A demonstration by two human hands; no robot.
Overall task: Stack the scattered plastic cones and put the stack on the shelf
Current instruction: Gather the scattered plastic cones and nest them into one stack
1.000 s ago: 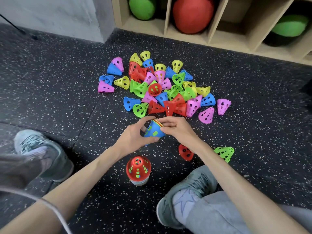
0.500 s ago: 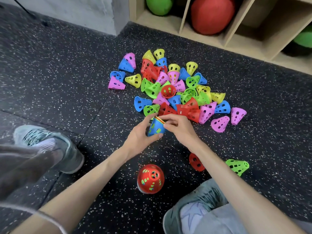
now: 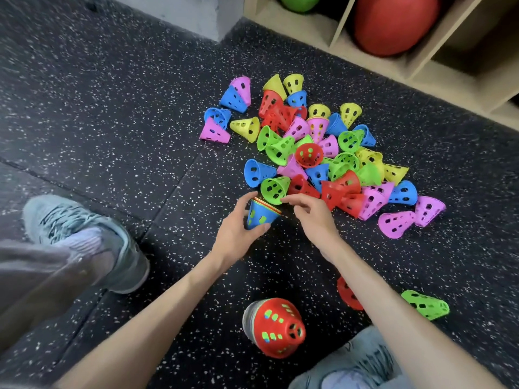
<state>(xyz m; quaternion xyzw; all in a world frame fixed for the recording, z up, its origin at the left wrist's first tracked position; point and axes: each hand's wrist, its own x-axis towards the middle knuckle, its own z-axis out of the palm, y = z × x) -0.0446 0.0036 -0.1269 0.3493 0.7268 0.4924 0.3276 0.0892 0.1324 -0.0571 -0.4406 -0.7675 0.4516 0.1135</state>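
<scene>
A heap of perforated plastic cones in red, blue, green, yellow and pink lies on the dark speckled floor. My left hand grips a small nested stack with a blue cone outermost, tilted with its rims toward the heap. My right hand hovers just right of the stack, fingers spread and empty, fingertips next to a green cone. A taller stack topped by a red cone stands on the floor between my arms. The wooden shelf runs along the back right.
A lone red cone and a green cone lie by my right forearm. My left shoe rests at the left, my right knee at the bottom. A red ball and a green ball fill shelf compartments.
My right hand has let go of the blue-topped stack and opened toward the green cone. My left hand keeps the stack. The view has shifted so the heap sits further right.
</scene>
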